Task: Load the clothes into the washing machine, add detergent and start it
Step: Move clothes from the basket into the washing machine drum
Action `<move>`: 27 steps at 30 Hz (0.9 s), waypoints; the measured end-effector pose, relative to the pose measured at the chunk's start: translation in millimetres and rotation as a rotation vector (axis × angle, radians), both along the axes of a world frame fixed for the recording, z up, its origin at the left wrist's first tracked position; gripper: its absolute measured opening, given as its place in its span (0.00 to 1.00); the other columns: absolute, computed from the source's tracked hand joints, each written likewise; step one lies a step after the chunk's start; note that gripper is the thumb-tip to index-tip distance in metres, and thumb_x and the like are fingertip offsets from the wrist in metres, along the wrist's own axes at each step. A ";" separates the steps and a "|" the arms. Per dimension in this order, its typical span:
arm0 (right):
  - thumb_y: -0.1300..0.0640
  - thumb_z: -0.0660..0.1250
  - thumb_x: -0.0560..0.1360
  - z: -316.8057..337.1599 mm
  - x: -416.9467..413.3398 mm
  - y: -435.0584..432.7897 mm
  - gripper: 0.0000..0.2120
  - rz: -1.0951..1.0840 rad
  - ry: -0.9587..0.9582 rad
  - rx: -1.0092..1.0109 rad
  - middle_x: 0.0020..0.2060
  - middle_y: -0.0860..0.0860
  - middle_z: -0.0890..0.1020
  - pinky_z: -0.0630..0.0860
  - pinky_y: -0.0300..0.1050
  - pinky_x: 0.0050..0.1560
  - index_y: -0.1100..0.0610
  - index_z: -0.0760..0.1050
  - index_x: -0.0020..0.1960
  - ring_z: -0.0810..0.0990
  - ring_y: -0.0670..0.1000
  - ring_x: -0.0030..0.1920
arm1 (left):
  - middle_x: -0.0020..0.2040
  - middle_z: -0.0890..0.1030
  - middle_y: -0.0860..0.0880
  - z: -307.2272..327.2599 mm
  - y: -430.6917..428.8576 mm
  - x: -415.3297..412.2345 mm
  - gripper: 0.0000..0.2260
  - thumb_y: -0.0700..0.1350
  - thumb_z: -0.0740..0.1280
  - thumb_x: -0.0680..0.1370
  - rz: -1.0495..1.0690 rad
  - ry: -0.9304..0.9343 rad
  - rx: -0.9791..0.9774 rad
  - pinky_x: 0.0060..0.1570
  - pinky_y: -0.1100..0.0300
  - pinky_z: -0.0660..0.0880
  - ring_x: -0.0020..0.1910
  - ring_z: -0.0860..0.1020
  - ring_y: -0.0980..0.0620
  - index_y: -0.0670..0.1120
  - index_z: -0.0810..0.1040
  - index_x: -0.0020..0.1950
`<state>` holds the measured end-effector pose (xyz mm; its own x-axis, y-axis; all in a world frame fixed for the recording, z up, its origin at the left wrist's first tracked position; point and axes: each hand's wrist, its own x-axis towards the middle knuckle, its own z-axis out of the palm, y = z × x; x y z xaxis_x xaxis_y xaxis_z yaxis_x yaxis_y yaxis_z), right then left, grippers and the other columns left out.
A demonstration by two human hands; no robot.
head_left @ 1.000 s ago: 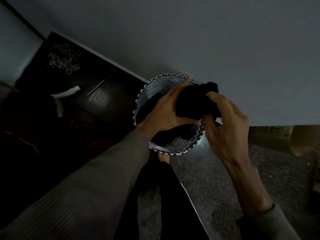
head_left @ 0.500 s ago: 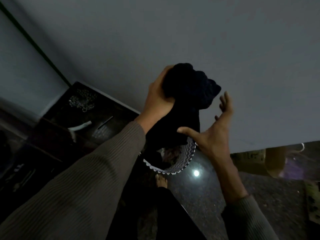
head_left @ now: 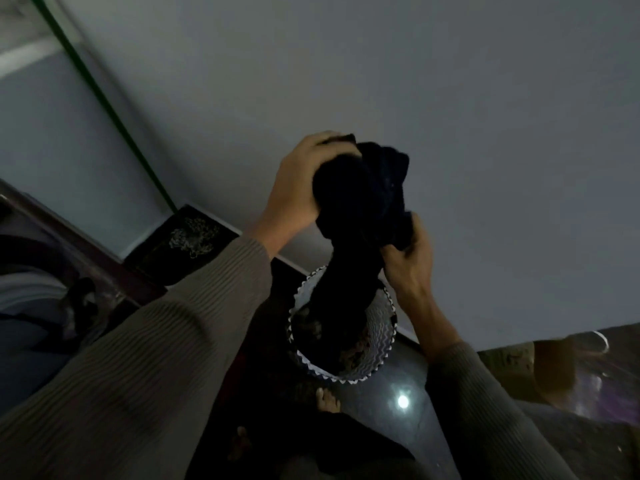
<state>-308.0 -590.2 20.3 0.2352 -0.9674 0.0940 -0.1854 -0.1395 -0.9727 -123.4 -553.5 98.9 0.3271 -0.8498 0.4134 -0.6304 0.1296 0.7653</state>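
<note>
One dark garment point(head_left: 360, 202) was bunched at the top, its tail hanging into the mouth of one zigzag-patterned laundry basket point(head_left: 379, 344) on the floor. My left hand point(head_left: 298, 188) gripped the upper bundle, fingers curled over it. My right hand point(head_left: 408, 268) clutched the lower right fold.

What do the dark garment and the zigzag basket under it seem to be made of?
Garment: soft matte cloth, perhaps knit; it bunches and hangs limp. Basket: probably fabric or woven fibre, matte, with printed zigzags and a scalloped rim; dim light leaves this open.
</note>
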 end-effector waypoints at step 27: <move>0.37 0.82 0.54 58.1 35.7 -12.5 0.63 0.492 0.155 -0.143 0.75 0.46 0.60 0.67 0.50 0.72 0.46 0.48 0.77 0.62 0.47 0.75 | 0.57 0.80 0.57 49.4 4.8 -20.2 0.27 0.45 0.81 0.67 0.435 0.786 0.001 0.56 0.68 0.76 0.53 0.78 0.64 0.49 0.76 0.64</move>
<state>-272.3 -602.7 78.4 0.6792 -0.7196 0.1445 -0.2049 -0.3750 -0.9041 -143.6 -548.7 148.3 0.8083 -0.5851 -0.0658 0.0818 0.0009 0.9966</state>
